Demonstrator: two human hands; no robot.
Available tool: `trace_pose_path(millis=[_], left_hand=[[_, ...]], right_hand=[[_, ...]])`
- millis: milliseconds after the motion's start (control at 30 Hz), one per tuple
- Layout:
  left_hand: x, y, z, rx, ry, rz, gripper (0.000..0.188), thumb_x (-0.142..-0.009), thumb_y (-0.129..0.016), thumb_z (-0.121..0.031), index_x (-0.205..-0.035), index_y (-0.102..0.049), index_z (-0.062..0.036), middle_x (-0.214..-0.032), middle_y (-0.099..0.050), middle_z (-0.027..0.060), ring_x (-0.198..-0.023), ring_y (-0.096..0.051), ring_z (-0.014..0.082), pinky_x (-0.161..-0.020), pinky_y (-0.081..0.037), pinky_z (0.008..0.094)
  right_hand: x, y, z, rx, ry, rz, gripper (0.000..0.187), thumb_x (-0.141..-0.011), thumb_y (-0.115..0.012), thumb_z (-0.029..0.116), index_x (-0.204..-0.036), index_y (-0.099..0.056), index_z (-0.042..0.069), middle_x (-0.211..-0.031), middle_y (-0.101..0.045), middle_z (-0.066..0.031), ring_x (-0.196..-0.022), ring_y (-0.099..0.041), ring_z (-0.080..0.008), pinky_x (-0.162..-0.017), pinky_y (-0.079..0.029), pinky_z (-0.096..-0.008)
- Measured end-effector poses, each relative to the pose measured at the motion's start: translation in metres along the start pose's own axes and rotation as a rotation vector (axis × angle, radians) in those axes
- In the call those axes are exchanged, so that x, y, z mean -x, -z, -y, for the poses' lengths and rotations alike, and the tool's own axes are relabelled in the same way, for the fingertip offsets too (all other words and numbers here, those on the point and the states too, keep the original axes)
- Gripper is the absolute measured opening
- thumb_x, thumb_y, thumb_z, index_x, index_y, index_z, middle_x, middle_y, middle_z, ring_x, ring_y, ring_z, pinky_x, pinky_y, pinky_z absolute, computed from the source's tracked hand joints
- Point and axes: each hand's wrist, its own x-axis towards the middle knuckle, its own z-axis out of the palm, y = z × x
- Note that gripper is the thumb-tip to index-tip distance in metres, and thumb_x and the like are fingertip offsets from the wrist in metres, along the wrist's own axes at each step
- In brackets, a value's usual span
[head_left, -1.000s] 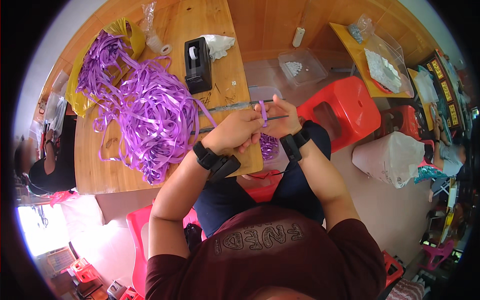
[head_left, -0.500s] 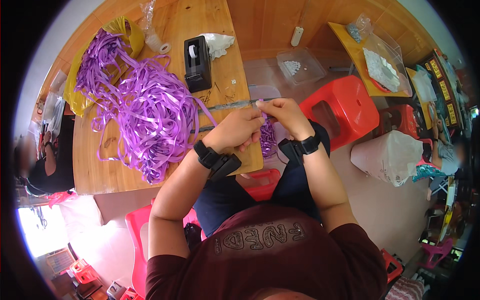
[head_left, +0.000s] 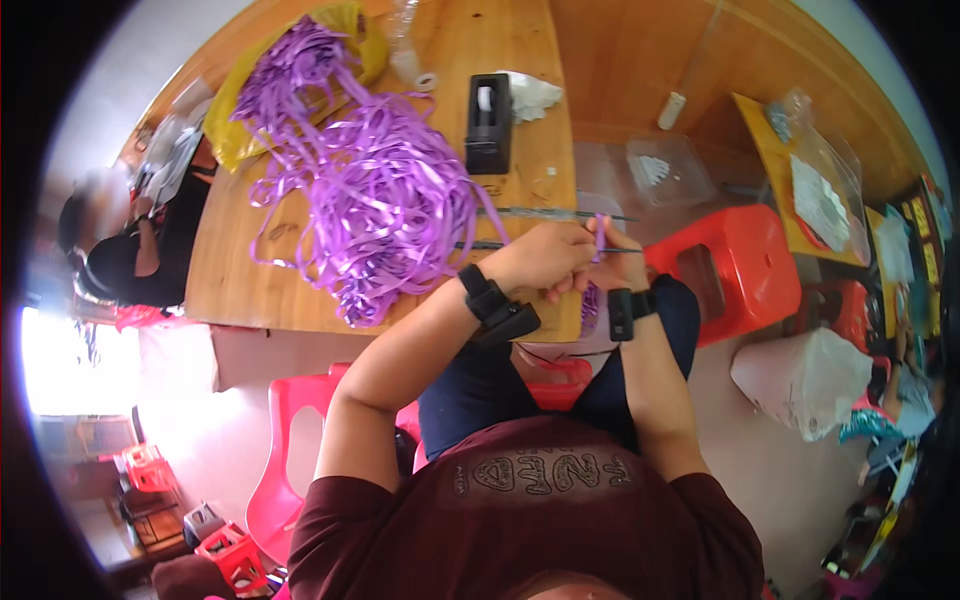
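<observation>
A large tangle of glossy purple ribbon (head_left: 385,215) lies on the wooden table to my left. Two thin dark rods (head_left: 622,217) stick out past the table's right edge. At their ends, a short length of purple ribbon stands up between my hands. My left hand (head_left: 548,257) is closed on the ribbon, its fingers partly hidden behind its back. Close against it, my right hand (head_left: 624,265) pinches the ribbon by the rods; its fingertips are partly covered. Below the hands, a bunch of short purple ribbon pieces (head_left: 590,308) lies in a clear plastic container.
A black tape dispenser (head_left: 488,125) and crumpled white paper (head_left: 533,97) stand at the far table edge. The yellow bag (head_left: 225,125) spills more ribbon. On my right are a red stool (head_left: 745,265) and a white sack (head_left: 800,375). Another person (head_left: 125,255) sits at far left.
The whole view has swung, so the table sits further right. My right hand has come from the far rod in toward my left hand, and ribbon now stands up between them.
</observation>
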Motion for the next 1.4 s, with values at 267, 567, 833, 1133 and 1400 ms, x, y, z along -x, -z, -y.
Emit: trace_pose_path(millis=[267, 567, 833, 1133, 1400], left_hand=[[0.105, 0.069, 0.008, -0.614, -0.482, -0.844, 0.026, -0.091, -0.066, -0.016, -0.113, -0.067, -0.0027, -0.088, -0.069, 0.0139, -0.074, -0.065, 0.0257, -0.069, -0.051, 0.0346], [0.127, 0.118, 0.056, -0.919, -0.473, -1.053, 0.016, -0.089, -0.068, -0.018, -0.093, -0.070, -0.0024, -0.088, -0.069, 0.0146, -0.082, -0.065, 0.0337, -0.076, -0.051, 0.0410], [0.130, -0.004, 0.001, -0.525, -0.705, -0.627, 0.013, -0.093, -0.066, -0.013, -0.098, -0.069, -0.0008, -0.081, -0.068, 0.0155, -0.067, -0.066, 0.0236, -0.062, -0.052, 0.0321], [0.140, -0.032, -0.016, -0.331, -0.524, -0.213, 0.018, -0.093, -0.069, -0.022, -0.094, -0.072, -0.0036, -0.066, -0.063, 0.0097, -0.056, -0.060, 0.0160, -0.053, -0.045, 0.0312], [0.140, -0.010, 0.022, 0.098, -0.367, -0.090, 0.027, -0.104, -0.054, -0.024, -0.100, -0.067, 0.0006, -0.065, -0.055, -0.0015, -0.057, -0.048, 0.0060, -0.055, -0.039, 0.0209]], right_hand=[[0.039, 0.013, 0.034, -0.021, 0.299, -0.027, 0.028, -0.101, -0.057, 0.036, -0.093, -0.061, 0.009, -0.075, -0.049, 0.0016, -0.068, -0.050, -0.0109, -0.062, -0.044, -0.0249], [0.035, 0.071, 0.029, 1.011, 0.068, -0.829, 0.042, -0.092, -0.071, 0.014, -0.131, -0.060, 0.003, -0.089, -0.063, 0.0003, -0.074, -0.058, -0.0061, -0.061, -0.045, -0.0201], [0.077, -0.124, -0.014, 1.176, 0.706, -0.273, 0.037, -0.089, -0.066, -0.002, -0.126, -0.062, 0.001, -0.090, -0.065, 0.0009, -0.078, -0.057, -0.0049, -0.071, -0.046, -0.0192], [0.115, -0.164, 0.004, 0.886, 0.815, -0.487, 0.022, -0.100, -0.060, 0.016, -0.111, -0.067, -0.002, -0.094, -0.072, -0.0116, -0.072, -0.064, -0.0129, -0.064, -0.050, -0.0243], [0.155, -0.153, 0.023, 0.820, 0.934, -0.674, 0.026, -0.101, -0.060, 0.018, -0.118, -0.065, -0.002, -0.103, -0.072, -0.0141, -0.075, -0.065, -0.0127, -0.063, -0.054, -0.0241]])
